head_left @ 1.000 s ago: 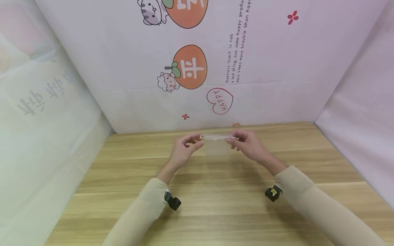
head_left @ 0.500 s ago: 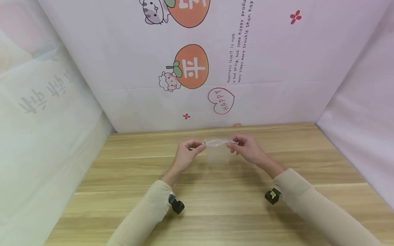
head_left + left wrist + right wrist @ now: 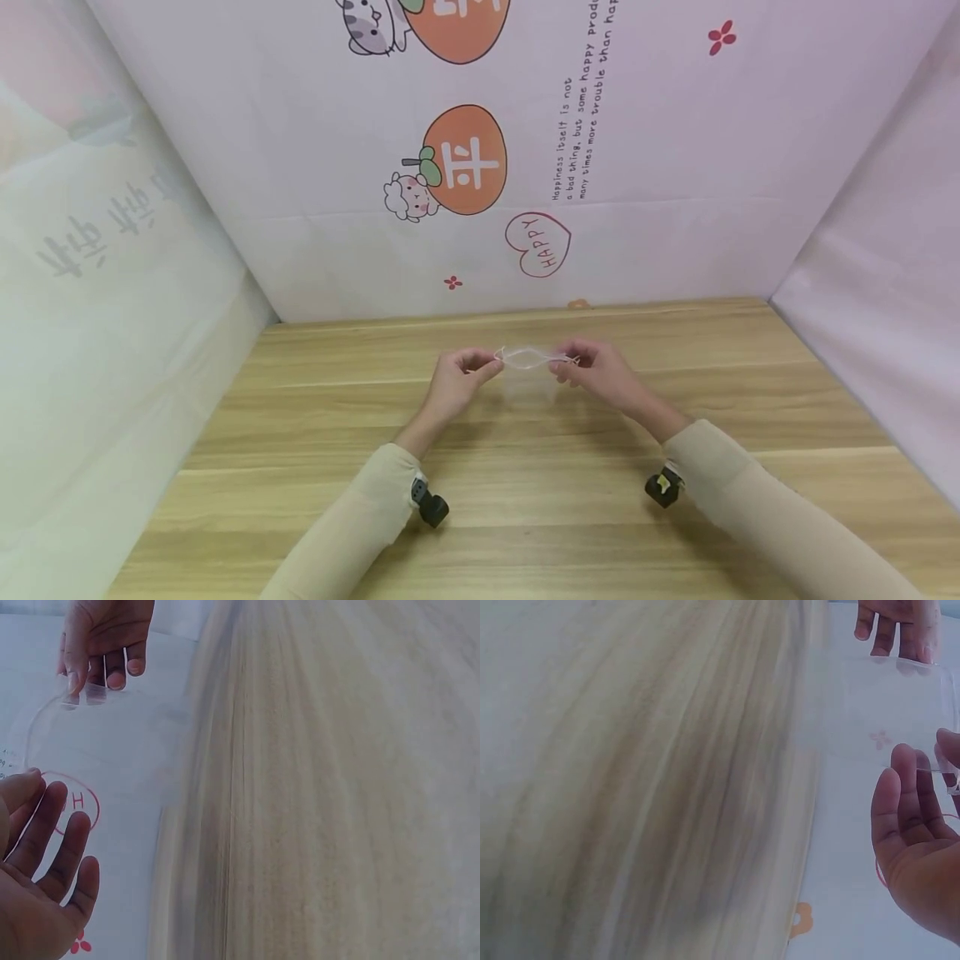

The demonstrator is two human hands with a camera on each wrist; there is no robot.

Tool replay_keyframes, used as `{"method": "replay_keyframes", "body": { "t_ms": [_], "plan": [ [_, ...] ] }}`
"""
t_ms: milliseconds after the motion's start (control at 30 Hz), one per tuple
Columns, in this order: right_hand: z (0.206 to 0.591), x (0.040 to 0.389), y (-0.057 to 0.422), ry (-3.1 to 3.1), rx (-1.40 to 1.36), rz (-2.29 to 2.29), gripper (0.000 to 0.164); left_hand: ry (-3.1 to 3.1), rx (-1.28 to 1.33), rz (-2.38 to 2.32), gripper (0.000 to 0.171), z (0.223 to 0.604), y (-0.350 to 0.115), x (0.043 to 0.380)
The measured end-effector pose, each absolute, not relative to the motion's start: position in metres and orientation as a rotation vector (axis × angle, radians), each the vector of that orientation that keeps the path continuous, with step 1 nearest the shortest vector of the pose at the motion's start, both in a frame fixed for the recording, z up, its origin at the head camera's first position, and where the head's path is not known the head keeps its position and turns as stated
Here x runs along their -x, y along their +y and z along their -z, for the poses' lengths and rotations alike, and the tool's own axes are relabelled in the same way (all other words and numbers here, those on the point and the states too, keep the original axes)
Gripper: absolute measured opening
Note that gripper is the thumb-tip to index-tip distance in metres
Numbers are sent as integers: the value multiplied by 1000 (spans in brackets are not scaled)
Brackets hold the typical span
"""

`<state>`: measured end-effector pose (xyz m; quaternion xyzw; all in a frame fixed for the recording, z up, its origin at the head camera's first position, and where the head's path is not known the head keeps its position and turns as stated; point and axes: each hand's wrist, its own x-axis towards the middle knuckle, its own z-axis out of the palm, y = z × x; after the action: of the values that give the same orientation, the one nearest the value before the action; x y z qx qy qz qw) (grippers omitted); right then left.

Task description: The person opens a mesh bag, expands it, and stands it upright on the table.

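Note:
A clear, thin plastic bag (image 3: pixel 529 386) hangs above the table between my two hands. Its whitish mouth edges bow apart in the middle, forming a narrow gap. My left hand (image 3: pixel 456 385) pinches the left corner of the mouth between thumb and fingertips. At the opposite corner, my right hand (image 3: pixel 603 375) does the same, with small white ends poking out past its fingers. The right wrist view shows the see-through bag (image 3: pixel 862 709) stretched between both hands. In the left wrist view its film (image 3: pixel 127 742) is so transparent that the printed backdrop shows through.
Under the hands lies a wood-grain table (image 3: pixel 525 533). A white printed sheet (image 3: pixel 660 167) rises along its back edge, and pale sheets stand at the left (image 3: pixel 112 350) and right (image 3: pixel 885 275). Each sleeve bears a small black camera.
Both hands have come down and slightly nearer to me with the bag. Its mouth has gone from nearly flat to parted in the middle. The left fingertips have closed in on their corner.

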<state>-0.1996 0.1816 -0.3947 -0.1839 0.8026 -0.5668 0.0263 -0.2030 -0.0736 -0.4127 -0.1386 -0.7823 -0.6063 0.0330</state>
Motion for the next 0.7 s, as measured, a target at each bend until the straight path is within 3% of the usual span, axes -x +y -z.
{"method": "replay_keyframes", "body": {
  "t_ms": [700],
  "plan": [
    [405, 193, 188, 2462, 577, 1733, 27, -2471, 412, 1885, 11, 420, -85, 200]
  ]
}}
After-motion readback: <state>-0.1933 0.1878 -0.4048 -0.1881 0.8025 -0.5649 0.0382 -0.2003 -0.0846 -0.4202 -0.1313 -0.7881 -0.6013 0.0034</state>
